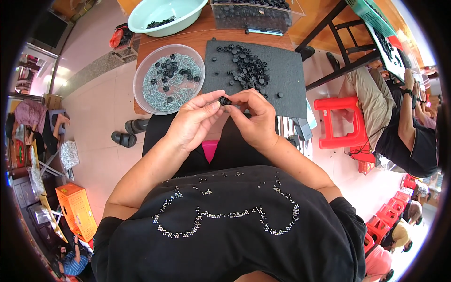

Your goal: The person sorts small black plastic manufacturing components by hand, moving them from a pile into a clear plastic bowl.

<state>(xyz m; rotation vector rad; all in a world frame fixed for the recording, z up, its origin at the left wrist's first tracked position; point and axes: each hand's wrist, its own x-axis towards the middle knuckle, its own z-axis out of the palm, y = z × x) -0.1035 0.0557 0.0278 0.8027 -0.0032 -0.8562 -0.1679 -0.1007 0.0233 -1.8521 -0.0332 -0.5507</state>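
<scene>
Just over the near edge of the table, my left hand (191, 123) and my right hand (257, 121) meet with their fingertips pinched. Between them is a small black round part (225, 100); its underside is hidden by the fingers. A dark grey mat (287, 70) lies beyond my right hand, bearing a loose heap of black round parts (249, 66). Left of the mat, a clear round tub (137, 87) holds many thin pale blue-grey pins (157, 89), with several black parts on top of them.
At the table's back stand a pale green basin (188, 21) and a clear bin (286, 21) of black parts. A light blue pen-like tool (264, 32) lies before the bin. Right of me are a red stool (324, 122) and a seated person (399, 117) at another table.
</scene>
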